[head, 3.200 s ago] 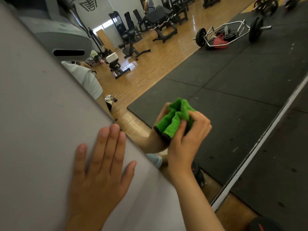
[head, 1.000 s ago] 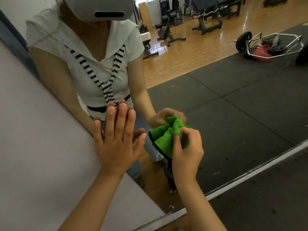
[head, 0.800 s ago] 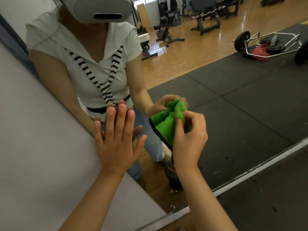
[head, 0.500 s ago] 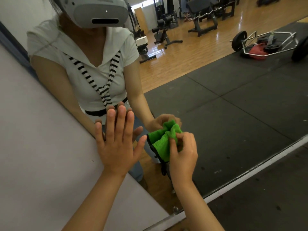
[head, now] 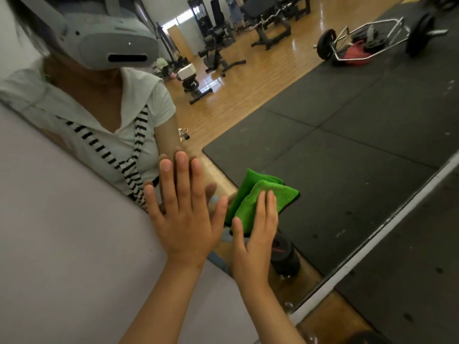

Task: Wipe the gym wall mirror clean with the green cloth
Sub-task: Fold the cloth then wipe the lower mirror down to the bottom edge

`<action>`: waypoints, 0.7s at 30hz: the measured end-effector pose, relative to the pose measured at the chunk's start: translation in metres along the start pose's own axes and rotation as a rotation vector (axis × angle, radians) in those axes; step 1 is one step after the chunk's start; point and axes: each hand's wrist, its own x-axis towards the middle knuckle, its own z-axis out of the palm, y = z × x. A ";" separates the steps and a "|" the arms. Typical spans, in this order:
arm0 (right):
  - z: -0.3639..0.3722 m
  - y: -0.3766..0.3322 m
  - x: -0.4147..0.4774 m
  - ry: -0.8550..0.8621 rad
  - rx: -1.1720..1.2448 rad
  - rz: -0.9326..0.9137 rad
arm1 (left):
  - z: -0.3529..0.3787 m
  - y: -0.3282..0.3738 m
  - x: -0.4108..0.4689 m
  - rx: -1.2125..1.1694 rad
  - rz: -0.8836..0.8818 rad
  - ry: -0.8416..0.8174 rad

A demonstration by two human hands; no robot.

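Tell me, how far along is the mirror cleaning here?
Done: the green cloth is folded into a pad and on the glass. In hand: the right hand presses it flat against the mirror, low down, while the left hand rests flat at the mirror's edge. Left: probably most of the wiping; pale specks show further right, and no wiped patch is visible.

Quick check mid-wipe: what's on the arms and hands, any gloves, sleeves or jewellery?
Left hand and right hand are ungloved, no rings, watch or bands visible; both forearms are bare to the frame edge. The mirror reflects a short white sleeve on the upper arm.
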 end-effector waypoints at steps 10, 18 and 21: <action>0.031 0.003 0.029 0.237 -0.057 -0.032 | -0.001 -0.001 0.000 -0.044 -0.003 -0.021; 0.028 0.013 0.027 0.250 0.005 0.010 | -0.001 0.000 -0.001 -0.047 0.008 -0.022; 0.031 -0.006 0.024 0.166 0.009 -0.174 | 0.000 0.000 -0.001 -0.038 0.013 -0.015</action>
